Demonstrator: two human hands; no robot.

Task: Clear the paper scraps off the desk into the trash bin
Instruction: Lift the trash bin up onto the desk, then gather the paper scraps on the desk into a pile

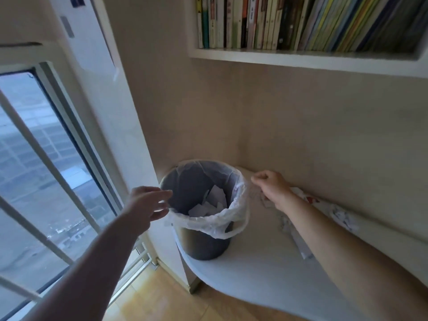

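Some scraps remain mid-right on desk; left hand spread by bin, right hand curled, contents unclear; next: grab more.

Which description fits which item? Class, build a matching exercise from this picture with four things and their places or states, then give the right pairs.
1 trash bin
2 left hand
3 right hand
4 books

A fingers curled, beside the liner's right edge
B on the wall shelf
C open, at the bin's left rim
D on the desk, paper scraps inside

Pairs: 1-D, 2-C, 3-A, 4-B
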